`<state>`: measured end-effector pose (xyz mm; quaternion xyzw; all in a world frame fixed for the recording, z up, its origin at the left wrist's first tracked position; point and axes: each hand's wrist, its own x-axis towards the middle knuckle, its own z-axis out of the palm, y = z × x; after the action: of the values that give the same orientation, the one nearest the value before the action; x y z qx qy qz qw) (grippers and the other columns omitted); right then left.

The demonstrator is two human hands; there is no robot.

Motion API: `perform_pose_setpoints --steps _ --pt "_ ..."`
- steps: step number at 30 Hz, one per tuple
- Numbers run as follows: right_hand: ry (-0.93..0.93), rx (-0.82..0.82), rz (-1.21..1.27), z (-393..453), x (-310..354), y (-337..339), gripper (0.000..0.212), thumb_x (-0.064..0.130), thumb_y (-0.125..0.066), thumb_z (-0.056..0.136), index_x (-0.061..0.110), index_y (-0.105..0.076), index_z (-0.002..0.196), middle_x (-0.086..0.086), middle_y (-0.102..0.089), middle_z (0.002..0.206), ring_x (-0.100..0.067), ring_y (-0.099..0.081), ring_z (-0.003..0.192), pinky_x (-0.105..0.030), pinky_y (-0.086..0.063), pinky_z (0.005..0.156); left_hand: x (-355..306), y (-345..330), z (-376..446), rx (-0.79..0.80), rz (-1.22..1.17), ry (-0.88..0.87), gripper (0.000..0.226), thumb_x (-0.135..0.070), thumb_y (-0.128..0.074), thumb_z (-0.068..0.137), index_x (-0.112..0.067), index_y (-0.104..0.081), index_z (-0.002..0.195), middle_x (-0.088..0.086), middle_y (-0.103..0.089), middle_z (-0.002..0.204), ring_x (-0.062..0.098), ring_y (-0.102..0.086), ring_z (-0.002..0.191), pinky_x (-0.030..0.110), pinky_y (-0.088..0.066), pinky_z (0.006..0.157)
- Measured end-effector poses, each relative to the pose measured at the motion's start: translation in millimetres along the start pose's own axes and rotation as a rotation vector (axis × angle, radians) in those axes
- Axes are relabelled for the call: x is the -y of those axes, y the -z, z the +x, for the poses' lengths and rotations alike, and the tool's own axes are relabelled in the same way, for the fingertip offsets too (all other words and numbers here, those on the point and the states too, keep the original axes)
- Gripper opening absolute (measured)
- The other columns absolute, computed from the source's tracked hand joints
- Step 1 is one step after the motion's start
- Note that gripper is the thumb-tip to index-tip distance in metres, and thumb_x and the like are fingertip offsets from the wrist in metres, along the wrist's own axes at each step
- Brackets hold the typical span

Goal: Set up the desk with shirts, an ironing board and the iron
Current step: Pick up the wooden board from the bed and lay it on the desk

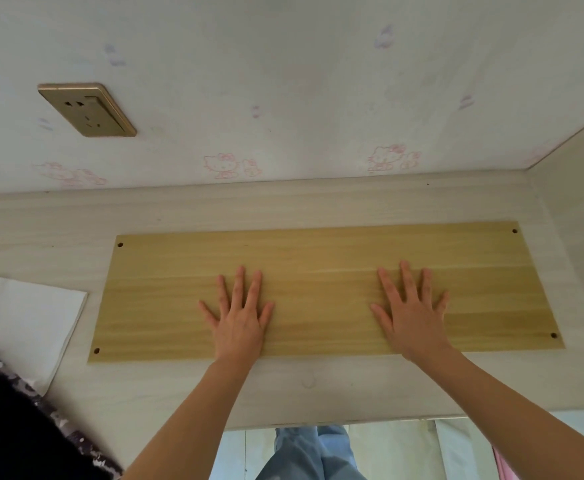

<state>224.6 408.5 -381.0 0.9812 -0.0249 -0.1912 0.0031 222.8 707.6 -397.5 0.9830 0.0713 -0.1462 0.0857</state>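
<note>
My left hand (238, 317) and right hand (410, 317) both lie flat, fingers spread wide and straight, palms down on the long yellowish wooden board with a small hole near each corner (318, 292). It fills the middle of the frame and lies flat on the pale grey wood-grain desk (186, 386), its long edge parallel to the wall. I hold nothing; I only press on the board. I take this board to be the ironing surface, so the step in hand looks like seating it in place.

At the left edge of the frame a folded white cloth (24, 317) rests on the desk, just beside the board's short end; it may be one of the shirts, though I cannot tell. Something dark and speckled (17, 427) fills the lower left corner. A brass-coloured wall socket (86, 110) sits in the upper left, on the cartoon-printed wallpaper (318, 81).

No iron is visible. Next I would need to lift my hands and fetch it, setting it within reach of that socket.
</note>
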Motion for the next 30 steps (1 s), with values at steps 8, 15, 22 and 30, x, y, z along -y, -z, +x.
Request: perform_pose_setpoints --steps 8,15,22,30 --pt "-0.008 -0.019 -0.031 21 -11 11 0.072 0.071 -0.005 0.086 0.040 0.018 0.147 -0.005 0.016 0.159 -0.044 0.009 0.144 -0.075 -0.014 0.104 -2 2 7 -0.009 0.021 -0.005 0.069 -0.069 0.002 0.083 -0.047 0.011 0.147 -0.013 0.008 0.161 0.025 0.017 0.147 0.070 0.001 0.109" --pt "0.002 -0.011 -0.027 29 -12 9 0.071 0.071 0.000 0.085 0.041 0.025 0.144 -0.006 0.022 0.158 -0.044 0.013 0.143 -0.076 -0.011 0.104 -2 2 13 -0.022 -0.006 -0.011 0.065 -0.070 -0.011 0.089 -0.047 0.004 0.149 -0.014 0.006 0.161 0.024 0.016 0.147 0.071 0.001 0.109" --pt "0.009 -0.018 -0.020 29 -11 8 0.071 0.070 -0.001 0.086 0.040 0.022 0.146 -0.006 0.021 0.158 -0.044 0.013 0.143 -0.076 -0.010 0.104 0 4 10 -0.012 0.027 -0.020 0.070 -0.072 0.000 0.084 -0.047 0.009 0.148 -0.014 0.009 0.161 0.024 0.017 0.147 0.070 0.000 0.110" --pt "0.130 0.011 0.021 7 1 24 0.070 0.053 -0.024 0.097 0.017 -0.002 0.153 -0.011 0.006 0.160 -0.038 0.007 0.146 -0.060 -0.010 0.115 -10 18 -7 0.054 0.038 -0.016 0.064 -0.061 -0.016 0.095 -0.040 0.007 0.151 -0.007 0.010 0.161 0.026 0.012 0.148 0.055 -0.003 0.118"
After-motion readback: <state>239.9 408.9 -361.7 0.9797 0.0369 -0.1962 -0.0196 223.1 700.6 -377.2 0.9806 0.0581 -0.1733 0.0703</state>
